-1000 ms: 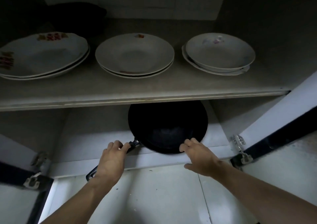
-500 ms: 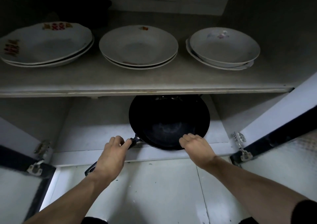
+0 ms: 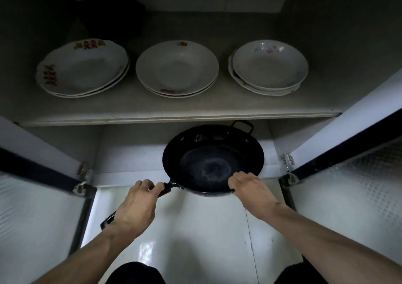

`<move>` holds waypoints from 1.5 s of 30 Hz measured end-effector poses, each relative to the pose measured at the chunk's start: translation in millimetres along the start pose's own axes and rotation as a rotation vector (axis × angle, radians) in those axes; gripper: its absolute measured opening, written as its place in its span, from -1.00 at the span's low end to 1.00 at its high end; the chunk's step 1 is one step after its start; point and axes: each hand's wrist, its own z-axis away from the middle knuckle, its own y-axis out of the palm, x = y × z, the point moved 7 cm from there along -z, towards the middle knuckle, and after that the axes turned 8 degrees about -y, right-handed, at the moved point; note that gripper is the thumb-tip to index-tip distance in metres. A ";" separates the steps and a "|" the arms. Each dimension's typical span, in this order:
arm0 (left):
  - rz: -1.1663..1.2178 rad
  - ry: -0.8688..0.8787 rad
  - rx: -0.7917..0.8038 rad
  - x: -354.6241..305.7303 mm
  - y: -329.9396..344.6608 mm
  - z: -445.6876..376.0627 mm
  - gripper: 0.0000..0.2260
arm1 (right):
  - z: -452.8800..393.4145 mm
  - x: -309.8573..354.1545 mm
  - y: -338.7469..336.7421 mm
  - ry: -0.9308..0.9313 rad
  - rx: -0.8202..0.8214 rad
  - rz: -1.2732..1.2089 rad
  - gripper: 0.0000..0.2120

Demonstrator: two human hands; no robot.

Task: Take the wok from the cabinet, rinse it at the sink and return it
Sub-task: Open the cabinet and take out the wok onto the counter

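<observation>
Wok: the black wok (image 3: pixel 213 159) sits at centre frame, half out over the front edge of the lower cabinet (image 3: pixel 130 159) floor, its far rim under the shelf (image 3: pixel 174 109).
Left hand: my left hand (image 3: pixel 136 205) is closed round the long black handle (image 3: pixel 107 220), whose end sticks out below my wrist at lower left of centre.
Right hand: my right hand (image 3: pixel 250 188) is curled over the wok's near right rim, fingers hooked inside, thumb side hidden.
Loop handle: a small black loop (image 3: pixel 243 125) shows at the wok's far side, just under the shelf edge.
Writing: none I can read; the left plates (image 3: pixel 82 66) carry red and yellow floral marks, the middle plates (image 3: pixel 177 68) a small red motif, the right bowls (image 3: pixel 269 65) a faint pink one.
Shelf: pale and speckled, holding the three stacks in a row across the upper frame; a dark object (image 3: pixel 111 16) sits behind, upper left, too dim to tell what.
Doors: both doors stand open, the left door (image 3: pixel 32 196) and right door (image 3: pixel 352 179) with textured glass and dark frames.
Floor: glossy white tiles (image 3: pixel 195 229) at bottom centre.
Room: dim.
</observation>
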 end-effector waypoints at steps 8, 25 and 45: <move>-0.055 0.049 0.194 -12.7 -103.7 117.2 -0.60 | 86.0 77.8 -107.2 -0.039 0.178 -0.093 -0.84; 0.044 0.088 0.205 -72.6 -405.6 320.8 -0.68 | 238.9 198.4 -437.4 -0.054 0.165 -0.083 -0.72; -0.021 -0.079 -0.201 -106.7 -562.8 525.8 -0.74 | 334.5 283.1 -591.9 -0.477 -0.112 0.038 -0.75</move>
